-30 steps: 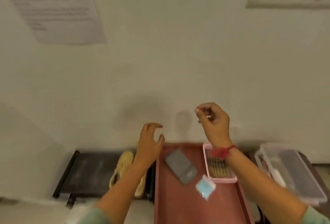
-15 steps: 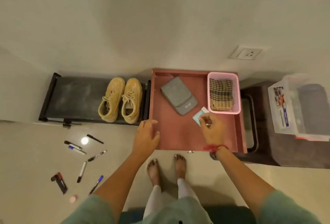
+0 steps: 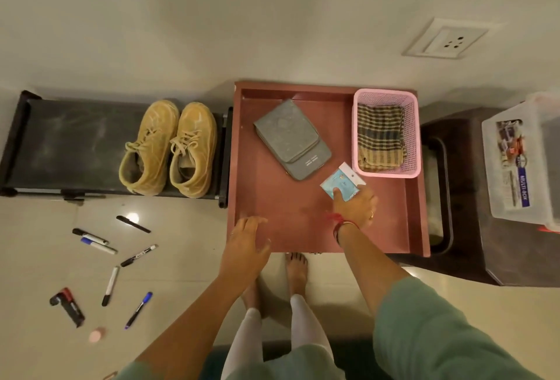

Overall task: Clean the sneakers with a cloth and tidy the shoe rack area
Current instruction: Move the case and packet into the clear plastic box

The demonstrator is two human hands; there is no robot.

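Observation:
A pair of tan sneakers (image 3: 168,149) stands side by side on the low black shoe rack (image 3: 69,137) at the left. To the right, a red tray (image 3: 272,197) holds a pink basket (image 3: 386,172) with a folded checked cloth (image 3: 380,140) inside. My right hand (image 3: 356,206) is over the tray and pinches a small blue packet (image 3: 342,181), thumb on top of it. My left hand (image 3: 245,243) hovers with relaxed fingers over the tray's front left corner, holding nothing.
A grey pouch (image 3: 291,137) lies in the tray's middle. Several markers (image 3: 100,246), a black and red tool (image 3: 68,305) and a small pink disc (image 3: 97,334) are scattered on the floor at the left. A clear lidded box (image 3: 521,158) sits on a dark stand (image 3: 454,191) at the right.
The view tipped down from the wall onto the rack and tray. My right hand came down onto the blue packet and holds it; my left hand lowered to the tray's front corner.

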